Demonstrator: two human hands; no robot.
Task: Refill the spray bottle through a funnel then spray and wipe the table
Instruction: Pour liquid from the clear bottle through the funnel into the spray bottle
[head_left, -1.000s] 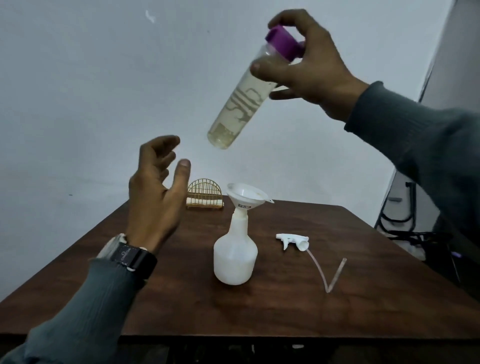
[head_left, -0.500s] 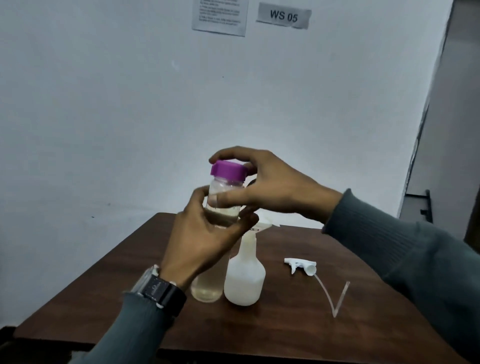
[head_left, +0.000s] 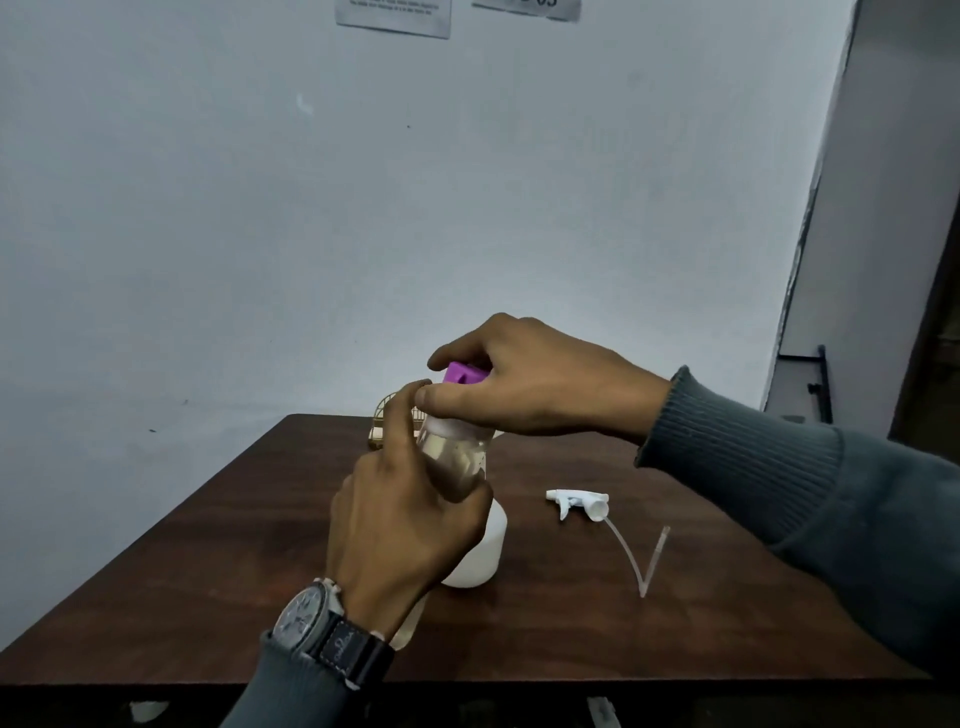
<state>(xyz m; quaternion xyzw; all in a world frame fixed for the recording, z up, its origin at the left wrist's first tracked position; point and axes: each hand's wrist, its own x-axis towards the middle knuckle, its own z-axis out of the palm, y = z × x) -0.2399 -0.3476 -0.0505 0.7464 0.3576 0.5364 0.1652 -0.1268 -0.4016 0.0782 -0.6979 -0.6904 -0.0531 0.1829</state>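
The left hand (head_left: 405, 525) wraps its fingers (head_left: 400, 415) round the clear bottle (head_left: 454, 457) and the right hand (head_left: 540, 384) pinches its purple cap (head_left: 464, 373), so the white spray bottle (head_left: 480, 551) on the worktop (head_left: 260, 571) looks unfilled, with spraying and wiping to come.

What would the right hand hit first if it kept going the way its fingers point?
The right hand grips the clear bottle's purple cap. Going on leftward, it would likely meet the left hand's raised finger beside its thumb, though depth is unclear.

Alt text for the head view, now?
Left hand grips a clear bottle of yellowish liquid while the right hand grips its purple cap. A white spray bottle stands behind on the brown table, trigger head lying alongside.
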